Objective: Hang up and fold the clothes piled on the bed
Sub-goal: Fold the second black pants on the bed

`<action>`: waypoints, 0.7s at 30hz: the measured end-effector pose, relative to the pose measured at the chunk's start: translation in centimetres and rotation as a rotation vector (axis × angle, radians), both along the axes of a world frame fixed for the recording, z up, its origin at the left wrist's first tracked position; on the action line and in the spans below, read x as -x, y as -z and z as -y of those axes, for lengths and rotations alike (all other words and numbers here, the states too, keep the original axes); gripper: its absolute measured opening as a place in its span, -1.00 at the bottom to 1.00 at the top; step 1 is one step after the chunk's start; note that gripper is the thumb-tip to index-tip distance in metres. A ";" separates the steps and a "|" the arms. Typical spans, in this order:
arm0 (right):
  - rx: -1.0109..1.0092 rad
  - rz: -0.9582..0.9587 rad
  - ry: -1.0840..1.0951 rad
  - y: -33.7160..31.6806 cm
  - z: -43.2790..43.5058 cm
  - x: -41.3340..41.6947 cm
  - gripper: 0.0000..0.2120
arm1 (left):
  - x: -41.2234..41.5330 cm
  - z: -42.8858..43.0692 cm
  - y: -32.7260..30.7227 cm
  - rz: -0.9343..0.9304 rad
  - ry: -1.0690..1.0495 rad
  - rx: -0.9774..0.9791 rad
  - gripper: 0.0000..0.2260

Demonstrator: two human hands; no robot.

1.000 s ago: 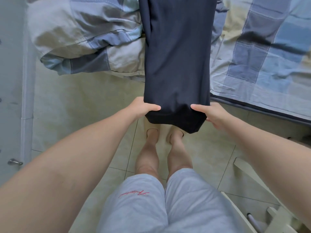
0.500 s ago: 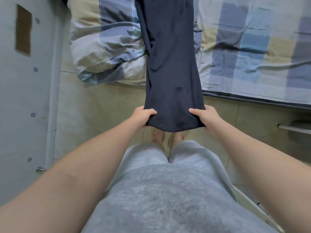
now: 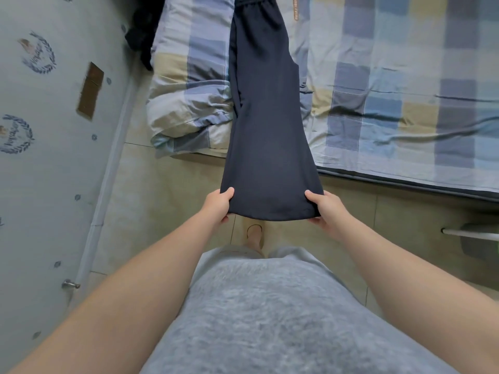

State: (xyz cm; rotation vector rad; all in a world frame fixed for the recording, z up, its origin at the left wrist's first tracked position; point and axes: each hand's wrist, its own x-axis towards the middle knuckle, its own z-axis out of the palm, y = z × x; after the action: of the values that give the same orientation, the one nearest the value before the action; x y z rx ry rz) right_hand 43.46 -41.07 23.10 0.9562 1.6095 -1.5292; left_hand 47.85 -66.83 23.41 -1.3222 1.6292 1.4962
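A pair of dark navy trousers (image 3: 266, 125) stretches from the bed down over its edge toward me, waistband at the far end on the checked sheet. My left hand (image 3: 217, 205) pinches the left corner of the leg hem. My right hand (image 3: 325, 209) grips the right corner, so the hem hangs taut between them above the floor. The bed (image 3: 405, 103) has a blue, beige and grey checked cover.
A rolled checked quilt (image 3: 189, 103) lies on the bed left of the trousers, with a dark garment (image 3: 141, 36) beyond it by the wall. A patterned door or panel with a metal knob (image 3: 70, 284) runs along the left. A white rail (image 3: 469, 234) juts in at right.
The camera has tilted up, showing more of the bed and the trousers' waistband. Both hands keep hold of the hem, now held slightly farther apart and away from my body.
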 end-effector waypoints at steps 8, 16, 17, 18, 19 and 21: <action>-0.004 0.054 -0.069 -0.6 -4.6 -7.7 -0.83 | -9.2 -4.5 -1.0 0.075 -0.081 -0.011 -0.86; -0.013 0.118 -0.160 -1.1 -8.3 -13.7 -0.87 | -15.2 -7.1 -1.0 0.216 -0.107 0.006 -0.82; -0.010 0.113 -0.164 -1.3 -8.4 -13.7 -0.86 | -15.1 -7.1 -1.1 0.210 -0.117 0.009 -0.82; -0.005 0.103 -0.166 -1.5 -8.5 -13.4 -0.86 | -14.7 -7.1 -1.3 0.197 -0.122 0.009 -0.82; -0.001 0.089 -0.166 -1.8 -8.5 -12.8 -0.86 | -14.2 -7.2 -1.4 0.179 -0.127 0.009 -0.83; 0.001 0.064 -0.166 -2.3 -8.5 -11.3 -0.86 | -12.7 -7.2 -1.7 0.140 -0.147 0.009 -0.83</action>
State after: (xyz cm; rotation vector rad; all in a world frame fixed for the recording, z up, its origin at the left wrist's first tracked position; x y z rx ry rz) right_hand 54.80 -32.56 25.39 0.8408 1.6006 -1.3730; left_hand 60.58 -59.62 25.12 -1.5443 1.4799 1.4455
